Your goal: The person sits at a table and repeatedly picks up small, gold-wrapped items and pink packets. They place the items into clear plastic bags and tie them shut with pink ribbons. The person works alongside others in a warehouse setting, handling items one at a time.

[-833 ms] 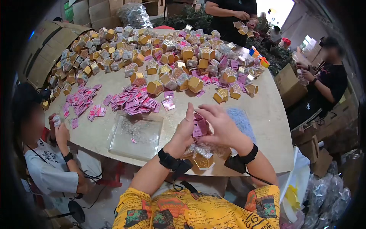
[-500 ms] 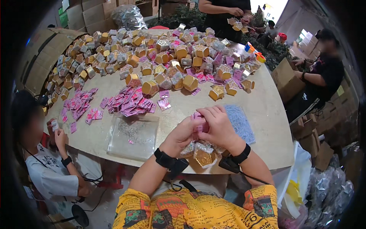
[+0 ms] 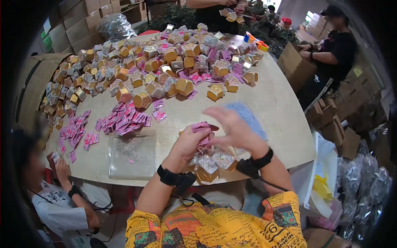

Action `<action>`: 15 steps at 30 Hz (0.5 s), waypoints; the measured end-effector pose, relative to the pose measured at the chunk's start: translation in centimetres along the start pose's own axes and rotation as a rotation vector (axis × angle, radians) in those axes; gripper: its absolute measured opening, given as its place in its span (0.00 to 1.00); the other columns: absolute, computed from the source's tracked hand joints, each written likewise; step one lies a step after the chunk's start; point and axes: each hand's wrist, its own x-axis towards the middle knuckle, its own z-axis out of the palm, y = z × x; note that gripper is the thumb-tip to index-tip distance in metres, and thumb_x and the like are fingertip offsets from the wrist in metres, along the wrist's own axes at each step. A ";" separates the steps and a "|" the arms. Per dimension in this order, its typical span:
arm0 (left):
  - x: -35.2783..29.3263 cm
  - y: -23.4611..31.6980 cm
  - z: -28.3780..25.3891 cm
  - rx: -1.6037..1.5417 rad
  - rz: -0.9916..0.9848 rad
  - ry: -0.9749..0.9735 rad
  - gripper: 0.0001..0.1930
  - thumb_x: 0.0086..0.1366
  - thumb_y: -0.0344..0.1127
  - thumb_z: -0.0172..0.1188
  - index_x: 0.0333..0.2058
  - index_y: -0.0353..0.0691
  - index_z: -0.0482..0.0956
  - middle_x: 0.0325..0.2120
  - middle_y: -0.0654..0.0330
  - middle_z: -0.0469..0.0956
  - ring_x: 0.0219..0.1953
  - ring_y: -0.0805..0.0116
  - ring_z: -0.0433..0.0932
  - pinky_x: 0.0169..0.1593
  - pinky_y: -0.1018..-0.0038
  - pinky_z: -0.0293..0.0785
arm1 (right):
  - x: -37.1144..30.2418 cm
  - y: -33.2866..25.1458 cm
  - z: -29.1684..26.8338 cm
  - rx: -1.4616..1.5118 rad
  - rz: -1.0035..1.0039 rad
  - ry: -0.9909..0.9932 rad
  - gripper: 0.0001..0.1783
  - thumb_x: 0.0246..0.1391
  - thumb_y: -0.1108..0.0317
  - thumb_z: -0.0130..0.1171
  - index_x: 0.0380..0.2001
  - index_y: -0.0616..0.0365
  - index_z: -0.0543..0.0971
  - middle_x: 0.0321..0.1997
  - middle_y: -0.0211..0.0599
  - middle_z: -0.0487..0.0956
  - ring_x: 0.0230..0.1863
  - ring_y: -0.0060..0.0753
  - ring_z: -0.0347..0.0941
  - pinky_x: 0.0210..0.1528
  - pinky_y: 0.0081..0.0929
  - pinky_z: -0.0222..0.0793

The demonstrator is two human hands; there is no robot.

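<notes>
My left hand (image 3: 186, 142) is closed on a pink printed card (image 3: 200, 126), pinching it between thumb and fingers. My right hand (image 3: 235, 130) is just right of the card with its fingers spread, and nothing shows in its grasp. Beneath both hands, at the table's near edge, sits a cluster of gold ornaments with glittery silver tops (image 3: 206, 167), partly hidden by the hands. Under and beyond my right hand lies a bundle of pale blue strings (image 3: 248, 118).
A clear shallow tray (image 3: 132, 165) with small silver bits lies left of my hands. Beyond it are piles of pink cards (image 3: 124, 118) and a large heap of gold ornaments (image 3: 142, 100). Orange-and-blue tape rolls (image 3: 256, 41) rest at the far edge. Other people work around the table.
My right hand has come off the card and opened, its fingers now spread. My left hand still grips the card. The whole view has shifted slightly.
</notes>
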 end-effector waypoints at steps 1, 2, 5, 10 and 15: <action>-0.3 0.1 -0.1 0.017 -0.008 -0.012 0.11 0.63 0.31 0.50 0.42 0.33 0.72 0.28 0.59 0.76 0.29 0.70 0.76 0.33 0.75 0.75 | -0.5 1.3 -1.1 0.116 0.167 0.059 0.25 0.39 0.63 0.65 0.44 0.57 0.74 0.39 0.42 0.76 0.41 0.44 0.73 0.46 0.35 0.66; -0.7 0.1 -0.1 0.025 0.023 0.050 0.12 0.64 0.33 0.50 0.42 0.31 0.73 0.24 0.59 0.76 0.25 0.70 0.75 0.30 0.75 0.74 | -1.2 2.9 -2.3 0.230 0.331 0.113 0.20 0.41 0.64 0.64 0.40 0.57 0.77 0.38 0.43 0.76 0.38 0.44 0.74 0.42 0.34 0.68; -0.7 0.8 0.3 0.001 -0.017 0.088 0.13 0.64 0.33 0.50 0.43 0.30 0.72 0.25 0.58 0.76 0.26 0.69 0.76 0.30 0.74 0.75 | -5.4 8.7 -4.5 -0.105 0.549 0.091 0.11 0.44 0.65 0.61 0.30 0.59 0.80 0.32 0.43 0.78 0.34 0.42 0.75 0.37 0.31 0.70; -0.6 0.4 -0.2 -0.029 -0.002 0.134 0.13 0.64 0.33 0.50 0.43 0.29 0.72 0.27 0.55 0.77 0.28 0.67 0.78 0.30 0.74 0.76 | -7.3 8.4 -4.2 -0.178 0.762 -0.442 0.16 0.41 0.56 0.62 0.28 0.58 0.81 0.30 0.44 0.79 0.35 0.43 0.76 0.38 0.33 0.70; -0.4 0.1 -0.3 -0.066 0.013 0.142 0.14 0.64 0.33 0.50 0.43 0.29 0.72 0.28 0.54 0.78 0.27 0.68 0.78 0.30 0.75 0.75 | -11.0 7.6 -3.3 -0.279 0.653 -0.645 0.19 0.31 0.57 0.66 0.29 0.56 0.80 0.27 0.40 0.79 0.31 0.43 0.75 0.34 0.34 0.70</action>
